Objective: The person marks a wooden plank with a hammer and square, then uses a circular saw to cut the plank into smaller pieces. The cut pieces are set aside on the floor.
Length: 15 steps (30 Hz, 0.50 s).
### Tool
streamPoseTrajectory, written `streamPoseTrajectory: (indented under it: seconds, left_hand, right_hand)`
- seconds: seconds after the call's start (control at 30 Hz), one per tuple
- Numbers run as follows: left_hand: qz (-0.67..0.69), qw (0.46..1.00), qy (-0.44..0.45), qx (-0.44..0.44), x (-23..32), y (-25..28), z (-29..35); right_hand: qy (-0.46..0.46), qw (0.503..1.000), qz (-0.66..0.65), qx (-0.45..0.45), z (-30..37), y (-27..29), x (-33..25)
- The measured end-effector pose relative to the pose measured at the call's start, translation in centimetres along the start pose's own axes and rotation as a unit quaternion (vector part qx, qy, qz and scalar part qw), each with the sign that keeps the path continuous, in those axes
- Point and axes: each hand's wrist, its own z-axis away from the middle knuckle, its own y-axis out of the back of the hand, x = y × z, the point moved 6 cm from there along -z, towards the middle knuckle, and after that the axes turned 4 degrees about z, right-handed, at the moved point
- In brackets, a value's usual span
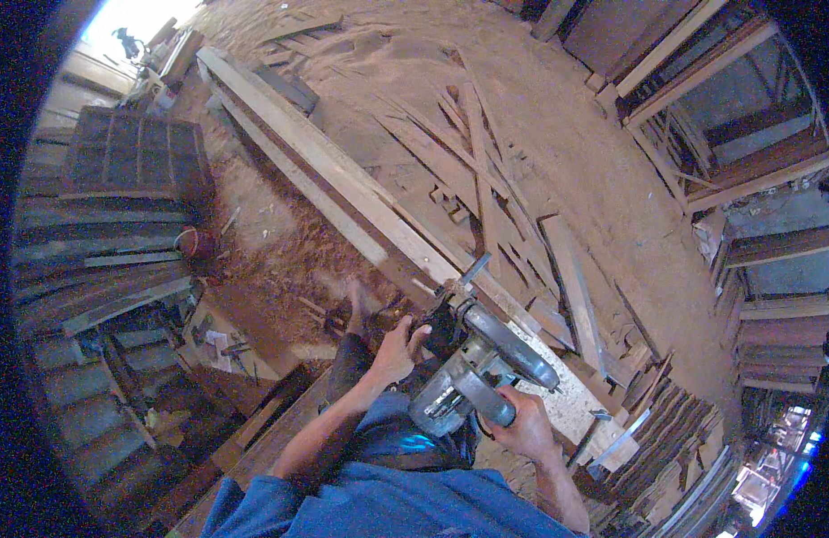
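Observation:
A grey metal circular saw (455, 386) with a curved dark guard (513, 345) is in front of my waist, over the near part of a long pale wooden beam (343, 184). My right hand (526, 426) is closed round its rear handle. My left hand (401, 351) grips the dark front part of the tool, thumb raised on top. Metal bars stick out from the saw's far end across the wood. The saw's body hides its blade, so I cannot tell whether it touches the beam.
Loose planks and offcuts (500, 193) lie on the sawdust-covered floor beyond the beam. A stack of rough slats (670, 439) stands at the near right. Timber frames (755, 175) line the right side. A dark latticed panel (137, 152) and a red container (195, 242) are at the left.

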Motion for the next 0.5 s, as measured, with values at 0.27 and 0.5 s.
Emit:
streamPoseTrajectory:
  seconds: [0.27,0.5]
  left_hand:
    - [-0.008,0.999,-0.035,0.024,0.5,0.3,0.4]
    - [-0.019,0.999,-0.028,0.037,-0.2,0.0,0.0]
  right_hand:
    - [0.055,0.997,0.012,0.059,-0.1,0.3,-1.1]
    - [0.045,0.998,-0.001,0.053,-0.2,1.2,-1.8]
